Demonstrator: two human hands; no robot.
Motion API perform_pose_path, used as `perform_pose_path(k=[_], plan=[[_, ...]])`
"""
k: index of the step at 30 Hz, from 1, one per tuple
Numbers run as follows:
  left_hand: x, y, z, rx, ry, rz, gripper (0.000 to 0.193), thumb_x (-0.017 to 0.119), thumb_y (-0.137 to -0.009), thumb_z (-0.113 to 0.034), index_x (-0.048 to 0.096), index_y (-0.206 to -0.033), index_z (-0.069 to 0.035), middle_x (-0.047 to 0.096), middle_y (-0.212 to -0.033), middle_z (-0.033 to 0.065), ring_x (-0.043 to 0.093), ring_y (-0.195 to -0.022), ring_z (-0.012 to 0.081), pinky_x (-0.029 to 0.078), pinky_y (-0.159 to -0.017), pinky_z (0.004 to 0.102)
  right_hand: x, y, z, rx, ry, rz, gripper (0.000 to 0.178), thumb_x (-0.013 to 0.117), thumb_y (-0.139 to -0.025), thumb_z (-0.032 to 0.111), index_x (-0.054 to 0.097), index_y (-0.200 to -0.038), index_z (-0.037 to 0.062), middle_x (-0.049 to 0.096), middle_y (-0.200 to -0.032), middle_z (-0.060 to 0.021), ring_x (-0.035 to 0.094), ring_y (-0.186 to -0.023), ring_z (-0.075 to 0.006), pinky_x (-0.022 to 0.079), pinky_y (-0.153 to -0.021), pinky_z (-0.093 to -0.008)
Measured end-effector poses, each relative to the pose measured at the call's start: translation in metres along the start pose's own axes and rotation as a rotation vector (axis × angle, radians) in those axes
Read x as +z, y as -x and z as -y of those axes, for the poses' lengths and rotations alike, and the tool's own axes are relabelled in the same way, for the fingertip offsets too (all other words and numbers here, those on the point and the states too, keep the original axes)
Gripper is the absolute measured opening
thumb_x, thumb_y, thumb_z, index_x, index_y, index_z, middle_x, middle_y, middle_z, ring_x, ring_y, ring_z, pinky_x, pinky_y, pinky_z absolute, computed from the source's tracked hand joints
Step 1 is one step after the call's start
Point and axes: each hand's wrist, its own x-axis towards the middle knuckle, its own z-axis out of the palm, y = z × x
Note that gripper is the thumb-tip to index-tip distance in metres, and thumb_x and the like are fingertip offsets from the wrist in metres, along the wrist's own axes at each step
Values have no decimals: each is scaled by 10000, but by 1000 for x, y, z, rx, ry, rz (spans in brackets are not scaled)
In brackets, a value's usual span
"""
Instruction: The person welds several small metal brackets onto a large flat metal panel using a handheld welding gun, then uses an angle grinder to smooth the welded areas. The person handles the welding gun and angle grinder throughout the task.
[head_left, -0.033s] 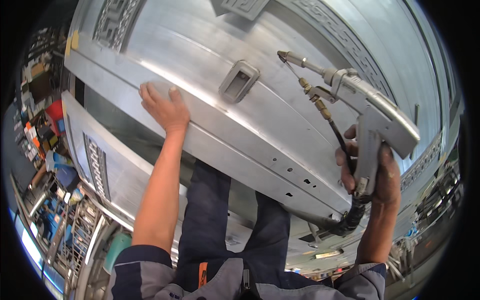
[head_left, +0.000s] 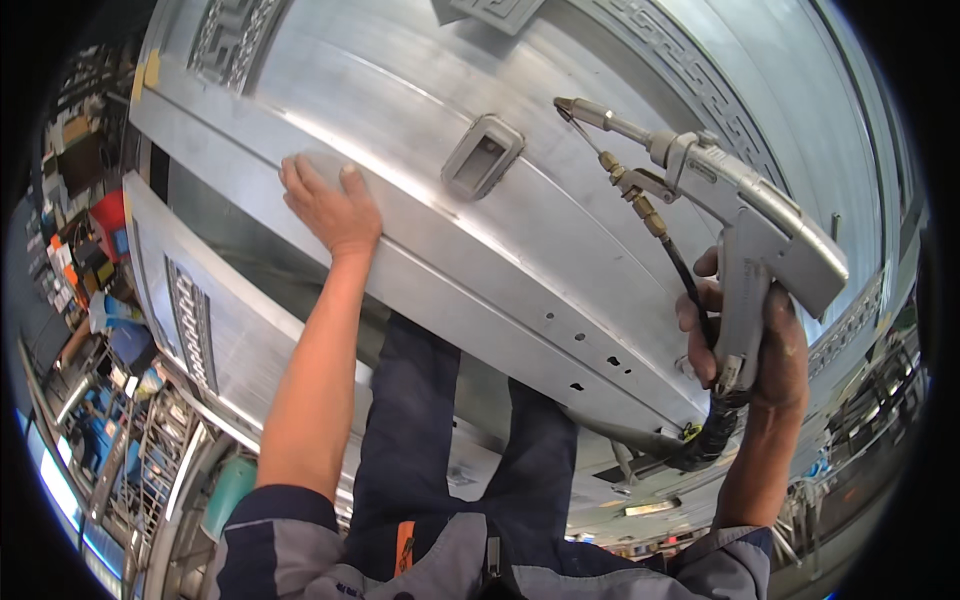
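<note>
Two bare hands are at the silver panel (head_left: 600,240): the left hand (head_left: 340,212) lies flat near its edge, with the thumb apart from the fingers (head_left: 297,182). The right hand (head_left: 783,355) is clasped around the handle (head_left: 741,300) of a metallic gun (head_left: 745,188), which is over the panel's right part, its nozzle (head_left: 594,115) directed to the upper left.

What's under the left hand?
The left hand rests on a metal panel; a groove shows on both sides of it. The surface directly beneath the hand is covered and can't be seen.
</note>
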Motion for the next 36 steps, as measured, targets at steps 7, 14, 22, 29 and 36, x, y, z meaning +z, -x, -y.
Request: perform_pose_path(k=[7, 14, 22, 29, 36], plan=[[2, 6, 2, -28, -60, 0, 797, 484, -1014, -485, 289, -1512, 106, 273, -1573, 306, 200, -1500, 509, 155, -1211, 633, 27, -7, 20, 100, 276, -102, 1003, 668, -803, 807, 540, -1276, -67, 670, -856, -154, 604, -493, -155, 468, -420, -255], [0, 6, -2, -66, -99, 11, 823, 557, -970, -441, 268, -1534, 84, 220, -1610, 268, 172, -1522, 484, 133, -1223, 639, 59, 18, -15, 143, 455, 12, 991, 610, -853, 795, 483, -1409, -16, 621, -1067, -96, 611, -715, -121, 475, -592, -251], [4, 4, -10, -108, -81, 9, 819, 520, -977, -477, 274, -1530, 75, 203, -1611, 259, 146, -1531, 472, 120, -1232, 638, 123, 43, -95, -58, 785, -7, 540, 685, -845, 96, 572, -1366, 13, 663, -1140, -156, 629, -1005, -301, 505, -882, -396], [7, 5, -13, -116, -69, -14, 801, 512, -992, -481, 270, -1541, 50, 224, -1598, 235, 162, -1529, 450, 111, -1237, 626, 168, 10, -162, -273, 1037, -57, 665, 723, -787, 97, 507, -1414, 63, 629, -1133, -196, 587, -982, -402, 544, -811, -481], [7, 5, -15, -89, -49, -65, 780, 539, -980, -459, 300, -1516, 56, 249, -1582, 254, 173, -1517, 467, 116, -1233, 629, 183, -8, -189, -281, 1186, -146, 708, 754, -783, 109, 481, -1436, 90, 579, -1071, -198, 598, -947, -418, 548, -762, -488]])
